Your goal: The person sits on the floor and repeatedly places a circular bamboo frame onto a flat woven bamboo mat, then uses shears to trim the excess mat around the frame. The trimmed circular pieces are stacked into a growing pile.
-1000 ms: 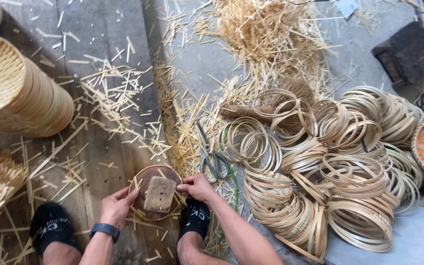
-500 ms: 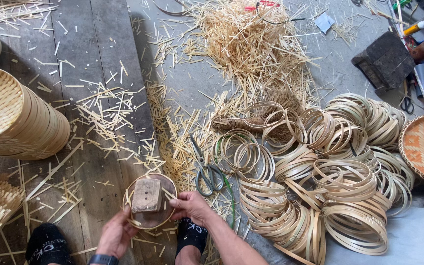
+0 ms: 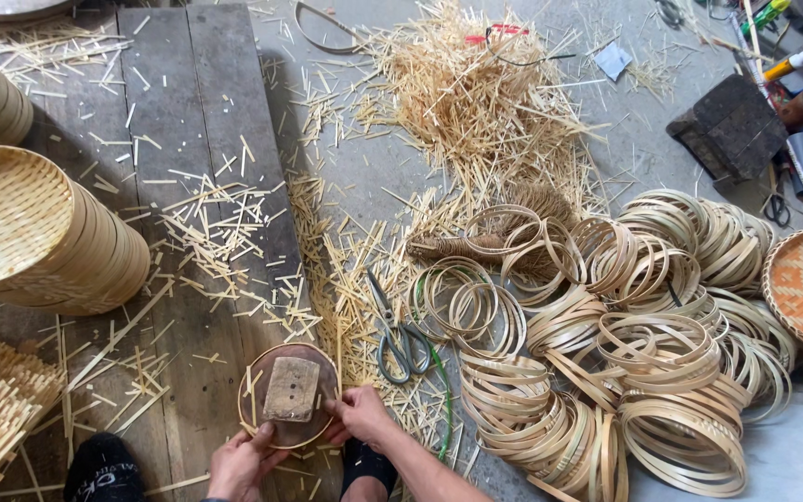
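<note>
Between two hands (image 3: 243, 462) (image 3: 362, 415), one disc (image 3: 289, 393).

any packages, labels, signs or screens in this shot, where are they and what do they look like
No packages, signs or screens show.
Small pale paper scrap: on the grey floor at upper right, beside the loose bamboo sliver heap; roughly square, whitish, possibly a label, too small to tell.
Round brown wooden disc with a pale block: held at bottom centre by the left hand and right hand; it bears no label.
</note>
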